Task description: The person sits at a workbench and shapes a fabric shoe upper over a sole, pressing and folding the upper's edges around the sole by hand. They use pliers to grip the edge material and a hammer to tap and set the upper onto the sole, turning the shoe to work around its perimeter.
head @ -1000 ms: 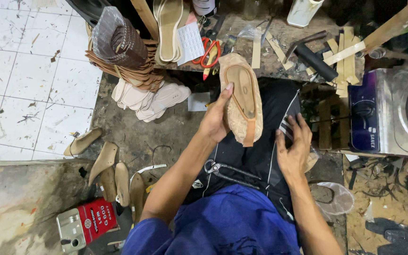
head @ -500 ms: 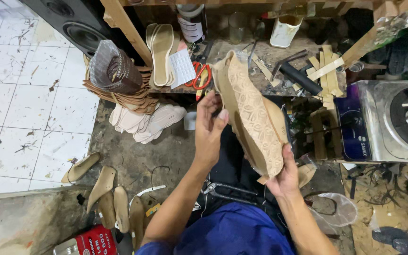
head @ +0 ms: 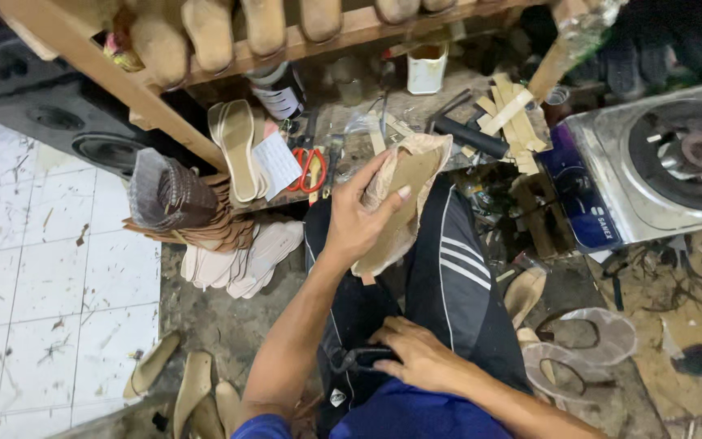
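Observation:
My left hand is raised in front of me, shut around a tan shoe sole with a pale fabric edge, held tilted over my dark striped trousers. Low on my lap, my right hand lies with its fingers over a dark looped tool. Whether those fingers grip the tool does not show.
A steel gas stove stands at the right. The cluttered bench ahead holds red-handled scissors, a stack of soles and a white can. A wooden rack of shoe forms runs overhead. Loose soles lie on the floor at left, clear straps at right.
My right hand has let go of the sole and dropped to my lap. The left hand alone now holds the sole, turned and lifted toward the bench. The view has tilted upward.

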